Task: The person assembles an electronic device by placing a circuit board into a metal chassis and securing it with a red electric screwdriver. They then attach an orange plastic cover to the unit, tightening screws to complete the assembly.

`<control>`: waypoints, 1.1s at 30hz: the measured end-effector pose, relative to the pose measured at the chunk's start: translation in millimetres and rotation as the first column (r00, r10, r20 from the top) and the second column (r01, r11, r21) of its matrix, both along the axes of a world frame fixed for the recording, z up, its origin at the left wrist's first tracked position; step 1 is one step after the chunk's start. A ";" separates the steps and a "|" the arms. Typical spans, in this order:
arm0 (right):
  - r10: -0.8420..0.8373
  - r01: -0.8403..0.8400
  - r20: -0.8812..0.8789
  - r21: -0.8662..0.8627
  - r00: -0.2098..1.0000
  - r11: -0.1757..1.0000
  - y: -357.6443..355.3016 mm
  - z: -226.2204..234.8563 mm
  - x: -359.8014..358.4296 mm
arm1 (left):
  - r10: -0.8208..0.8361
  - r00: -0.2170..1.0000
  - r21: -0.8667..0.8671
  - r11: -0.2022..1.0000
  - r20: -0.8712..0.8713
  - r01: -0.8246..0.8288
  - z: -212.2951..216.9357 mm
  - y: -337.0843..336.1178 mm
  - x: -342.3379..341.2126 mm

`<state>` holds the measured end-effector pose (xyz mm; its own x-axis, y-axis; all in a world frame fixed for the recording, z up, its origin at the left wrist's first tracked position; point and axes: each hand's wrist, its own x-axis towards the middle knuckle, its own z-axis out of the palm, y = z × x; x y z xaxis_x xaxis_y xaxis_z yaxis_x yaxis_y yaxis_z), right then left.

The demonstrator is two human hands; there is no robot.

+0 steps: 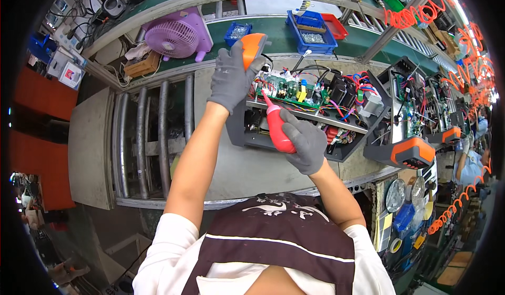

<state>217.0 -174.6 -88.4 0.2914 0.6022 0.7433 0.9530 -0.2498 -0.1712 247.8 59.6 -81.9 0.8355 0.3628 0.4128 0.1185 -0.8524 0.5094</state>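
Note:
My right hand (306, 143), in a grey glove, is wrapped round a red squeeze bottle (279, 128) with a narrow nozzle. The nozzle tip points at the left part of a green circuit board (284, 96), close to it; whether they touch I cannot tell. That board sits inside an opened dark device housing (238, 129), among coloured wires and black components. At the housing's left end, my gloved left hand (230, 79) grips an orange end panel (253, 49). The panel's far side is hidden from me.
More opened devices with orange ends (413, 150) stand to the right. Metal rollers (164, 126) lie to the left. Behind are a purple fan (176, 36), blue bins (314, 45) of small parts and a red tray (334, 27). Orange coiled hoses (405, 19) hang at the right.

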 end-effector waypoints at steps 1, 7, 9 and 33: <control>-0.006 0.006 -0.009 -0.002 1.000 1.000 -0.7 0.3 0.0 | 0.000 1.000 -0.005 1.000 -0.004 0.000 0.8 -0.7 -0.5; -0.027 0.027 -0.039 -0.021 0.999 0.999 -5.6 -1.1 -0.4 | -0.006 1.000 0.010 1.000 0.024 0.006 -2.3 0.8 1.6; -0.034 0.035 -0.058 0.012 0.998 0.999 -8.0 -3.0 -2.1 | -0.016 0.999 0.011 1.000 0.031 0.016 -3.1 1.0 2.5; -0.072 0.072 -0.004 0.108 0.997 0.991 -15.1 -9.2 1.6 | 0.007 1.000 0.054 0.999 0.013 -0.007 -1.1 -0.6 4.5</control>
